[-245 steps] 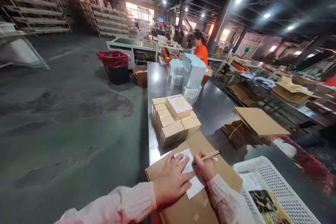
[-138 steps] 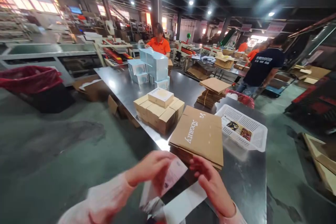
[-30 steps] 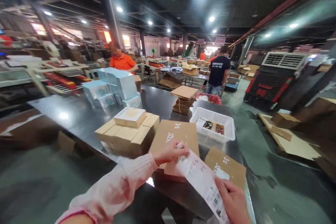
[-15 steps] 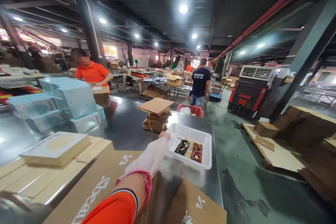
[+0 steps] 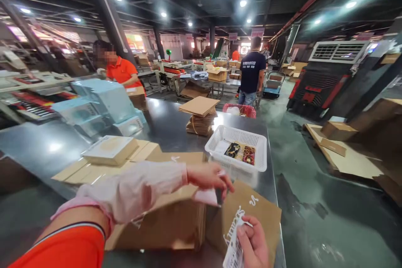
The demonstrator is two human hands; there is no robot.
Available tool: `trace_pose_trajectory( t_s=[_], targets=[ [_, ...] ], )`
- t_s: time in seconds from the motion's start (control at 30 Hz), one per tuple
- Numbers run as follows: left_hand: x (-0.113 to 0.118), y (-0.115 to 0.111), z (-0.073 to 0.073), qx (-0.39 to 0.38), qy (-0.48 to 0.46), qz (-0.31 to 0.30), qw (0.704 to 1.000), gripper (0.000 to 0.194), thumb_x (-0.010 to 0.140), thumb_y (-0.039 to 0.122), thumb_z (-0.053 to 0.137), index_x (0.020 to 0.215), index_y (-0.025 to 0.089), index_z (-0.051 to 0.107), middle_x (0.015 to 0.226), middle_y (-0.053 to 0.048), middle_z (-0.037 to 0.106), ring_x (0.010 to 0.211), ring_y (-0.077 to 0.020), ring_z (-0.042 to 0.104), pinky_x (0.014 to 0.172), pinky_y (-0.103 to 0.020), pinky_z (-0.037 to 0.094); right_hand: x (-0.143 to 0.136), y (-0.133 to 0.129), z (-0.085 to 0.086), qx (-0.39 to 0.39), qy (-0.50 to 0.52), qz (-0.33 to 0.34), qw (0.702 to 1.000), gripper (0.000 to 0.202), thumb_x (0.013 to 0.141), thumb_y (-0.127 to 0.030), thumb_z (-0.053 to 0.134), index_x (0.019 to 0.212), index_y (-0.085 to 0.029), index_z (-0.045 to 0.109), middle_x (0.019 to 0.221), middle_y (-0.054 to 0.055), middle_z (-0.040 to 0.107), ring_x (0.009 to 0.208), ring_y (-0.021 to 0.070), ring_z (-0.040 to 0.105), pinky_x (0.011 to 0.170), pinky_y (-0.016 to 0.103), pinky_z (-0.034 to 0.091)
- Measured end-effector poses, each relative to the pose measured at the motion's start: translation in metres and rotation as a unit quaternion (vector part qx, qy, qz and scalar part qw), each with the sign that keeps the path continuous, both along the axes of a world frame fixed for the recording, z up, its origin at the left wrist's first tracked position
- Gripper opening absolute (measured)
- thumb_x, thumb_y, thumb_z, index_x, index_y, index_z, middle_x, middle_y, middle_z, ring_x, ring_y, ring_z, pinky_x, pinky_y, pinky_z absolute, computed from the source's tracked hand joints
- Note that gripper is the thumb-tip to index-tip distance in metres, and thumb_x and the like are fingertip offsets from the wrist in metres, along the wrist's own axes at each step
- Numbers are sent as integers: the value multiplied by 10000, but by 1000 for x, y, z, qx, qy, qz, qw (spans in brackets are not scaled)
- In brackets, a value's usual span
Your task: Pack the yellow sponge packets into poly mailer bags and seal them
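Pinching a small white paper (image 5: 205, 196), the left hand (image 5: 209, 176) is held over a stack of flat brown cartons (image 5: 163, 222); its fingers are closed on that paper. A printed label strip (image 5: 234, 251) is gripped by the right hand (image 5: 254, 245), low at the picture's bottom edge, with the fingers shut around it. One flat carton with white writing (image 5: 251, 209) is laid just beside the stack, under both hands. As far as can be judged, the label is off its strip but not yet stuck down. A shiny dark desk (image 5: 169, 121) is seen under everything. A white basket (image 5: 238, 146), small tan boxes (image 5: 109, 155) and pale blue boxes (image 5: 103, 100) are set on it. Two other people are seen further back in a big, dim room with ceiling lights
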State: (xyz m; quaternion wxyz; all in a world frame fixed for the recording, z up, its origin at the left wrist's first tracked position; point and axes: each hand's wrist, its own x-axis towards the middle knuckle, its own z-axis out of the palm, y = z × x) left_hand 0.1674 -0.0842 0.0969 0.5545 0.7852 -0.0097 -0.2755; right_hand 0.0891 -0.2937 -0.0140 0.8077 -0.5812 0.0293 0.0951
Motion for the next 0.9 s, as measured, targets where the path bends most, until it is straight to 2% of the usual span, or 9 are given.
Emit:
trace_pose_trajectory(
  t_s=[0.07,0.17,0.3,0.4,0.6,0.67,0.8,0.87,0.9],
  targets=[
    [-61,-5,0,-27,49,-46,997,188,647,273,738,791,152,738,623,26,645,526,-76,511,502,-175,386,-26,15,15,-8,-25,45,999,508,663,-591,738,977,-237,553,537,-70,506,464,93,426,477,218,344],
    [-130,5,-7,-63,116,4,991,172,557,276,790,665,167,713,594,38,633,528,-80,522,502,-181,399,-69,34,25,-22,-49,117,992,491,712,-582,697,1021,-243,522,543,-67,510,471,106,428,499,239,335],
    [-192,34,-18,-155,140,40,977,155,507,225,795,626,178,707,589,38,649,564,-100,561,552,-200,441,-122,60,26,-42,-79,183,979,496,728,-580,675,1062,-250,512,570,-53,549,503,125,471,545,263,363],
    [-228,53,-24,-182,129,59,973,131,509,207,773,624,184,715,573,42,651,557,-97,558,560,-198,443,-149,77,27,-70,-105,218,968,467,748,-565,660,1064,-256,511,594,-39,588,544,140,506,584,275,384],
    [-273,77,-24,-229,121,77,963,167,499,217,763,654,164,727,571,26,663,555,-90,572,578,-190,462,-172,93,35,-93,-141,302,938,448,791,-544,633,1088,-245,481,630,-26,630,552,133,527,571,255,394],
    [-280,80,-24,-234,119,92,961,172,494,212,765,653,160,725,561,24,657,541,-88,564,560,-188,458,-174,96,37,-98,-153,320,930,432,804,-535,625,1090,-247,476,630,-33,628,538,124,525,561,245,399],
    [-283,80,-31,-247,111,126,954,156,475,190,755,622,159,709,523,28,632,503,-93,538,494,-190,423,-171,99,46,-128,-231,300,917,356,870,-453,574,1155,-259,485,638,-41,615,558,129,554,582,247,447],
    [-280,77,-38,-290,101,155,939,147,457,182,727,596,147,691,514,24,623,486,-92,526,482,-191,411,-163,98,52,-162,-352,292,874,334,879,-354,579,1201,-284,522,776,-4,661,711,159,624,674,272,505],
    [-277,76,-41,-323,96,167,927,141,454,181,704,587,138,682,512,17,620,481,-93,525,487,-196,412,-157,98,54,-182,-431,282,838,342,875,-299,583,1215,-305,548,868,15,670,818,178,637,741,294,522]
  ],
)
